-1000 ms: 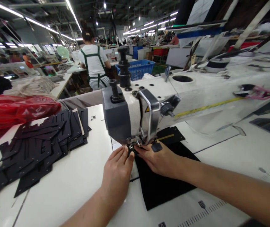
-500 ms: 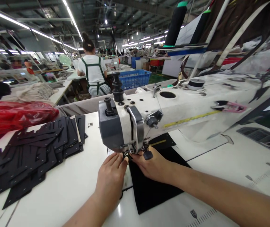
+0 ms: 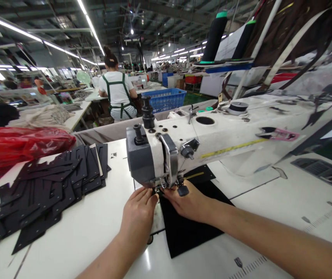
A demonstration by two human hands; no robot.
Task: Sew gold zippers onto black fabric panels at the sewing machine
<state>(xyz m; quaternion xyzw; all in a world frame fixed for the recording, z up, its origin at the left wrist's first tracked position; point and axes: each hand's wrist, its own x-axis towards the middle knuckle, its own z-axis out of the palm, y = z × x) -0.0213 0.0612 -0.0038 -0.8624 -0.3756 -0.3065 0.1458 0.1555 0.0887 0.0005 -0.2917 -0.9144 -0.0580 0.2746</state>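
Note:
A black fabric panel (image 3: 189, 234) lies on the machine bed, its far part under the arm of the white sewing machine (image 3: 226, 135). My right hand (image 3: 187, 201) rests on this panel, fingers curled in at the edge beside the needle area, behind the dark presser lever. To the left of the needle is my left hand (image 3: 139, 205), its fingers drawn together and its thumb close to the presser foot. What the left fingertips pinch is hidden under the machine head (image 3: 141, 155). A second dark piece with a yellow strip (image 3: 195, 175) shows behind my right hand.
Overlapping black cut pieces (image 3: 52, 186) cover the table's left side, beside a red plastic bag (image 3: 20, 149). Pink-handled snips (image 3: 279, 133) rest on the machine arm. Beyond stand a blue basket (image 3: 167, 100) and a seated co-worker (image 3: 117, 91). Thread cones (image 3: 215, 37) stand upper right.
The black panel's near corner has shifted slightly away from me, towards the machine. Both hands keep nearly the same place by the needle. The whole view has turned a little.

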